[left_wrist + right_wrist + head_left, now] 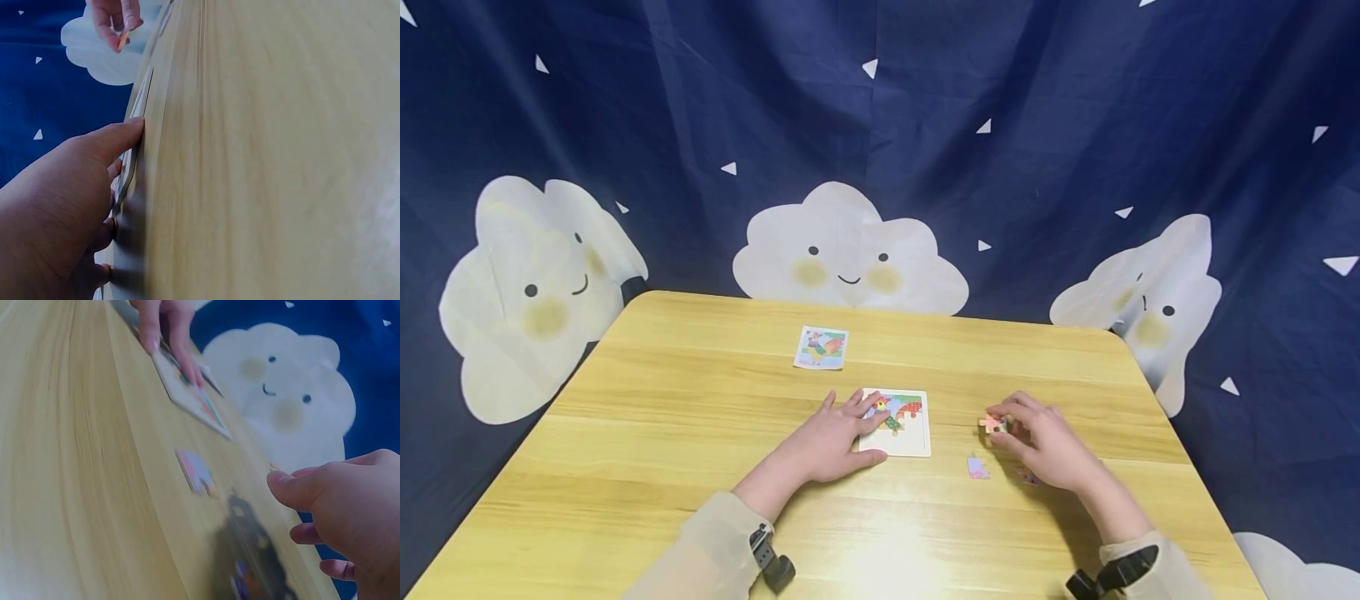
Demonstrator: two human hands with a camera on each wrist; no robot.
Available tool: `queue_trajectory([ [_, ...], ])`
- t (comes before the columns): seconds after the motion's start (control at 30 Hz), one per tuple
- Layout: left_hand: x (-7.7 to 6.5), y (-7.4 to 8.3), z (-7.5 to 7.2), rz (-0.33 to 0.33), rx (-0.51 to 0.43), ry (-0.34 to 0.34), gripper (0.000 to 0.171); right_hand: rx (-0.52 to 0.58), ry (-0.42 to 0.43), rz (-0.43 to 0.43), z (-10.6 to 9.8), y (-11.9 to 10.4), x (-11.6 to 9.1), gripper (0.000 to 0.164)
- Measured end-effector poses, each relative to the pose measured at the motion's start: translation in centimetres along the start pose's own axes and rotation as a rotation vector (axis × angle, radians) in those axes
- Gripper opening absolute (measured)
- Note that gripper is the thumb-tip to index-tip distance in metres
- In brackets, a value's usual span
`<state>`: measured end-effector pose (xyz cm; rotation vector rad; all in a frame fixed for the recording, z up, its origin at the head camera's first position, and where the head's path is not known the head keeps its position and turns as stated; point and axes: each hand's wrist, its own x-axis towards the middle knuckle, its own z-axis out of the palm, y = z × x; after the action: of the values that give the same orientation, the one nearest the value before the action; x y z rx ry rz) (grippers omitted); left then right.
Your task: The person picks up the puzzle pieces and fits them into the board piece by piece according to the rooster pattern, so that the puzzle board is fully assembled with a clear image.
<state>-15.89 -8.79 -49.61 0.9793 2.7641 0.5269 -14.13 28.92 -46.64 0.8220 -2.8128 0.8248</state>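
My left hand (829,437) rests with spread fingers on the left side of a white-framed jigsaw puzzle board (908,444). Part of a bird picture fills the board's upper area, while its lower right shows bare white. To the right of the board, my right hand (1041,439) pinches a pinkish puzzle piece (995,423) between thumb and fingers, above the table. A loose pink and lilac puzzle piece (977,467) lies just below it; in the right wrist view this loose piece (195,472) is flat on the wood. Another loose piece (1028,476) is partly hidden under my right hand.
Behind the board lies a small picture card (822,350) with a colourful bird on it. The wooden table (700,350) has rounded far corners. A dark blue curtain (805,100) with smiling white clouds hangs beyond its far edge.
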Motion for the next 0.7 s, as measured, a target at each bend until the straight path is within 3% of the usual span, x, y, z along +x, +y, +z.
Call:
queue_trajectory([
  [0.27,0.0,0.0,0.0,0.002,-0.006,-0.003,0.073,0.06,-0.043,-0.028,2.2,-2.2,2.2,0.032],
  [0.7,0.0,0.1,-0.1,0.0,0.0,0.004,0.072,0.078,-0.06,-0.051,5.3,-3.6,4.5,0.031],
])
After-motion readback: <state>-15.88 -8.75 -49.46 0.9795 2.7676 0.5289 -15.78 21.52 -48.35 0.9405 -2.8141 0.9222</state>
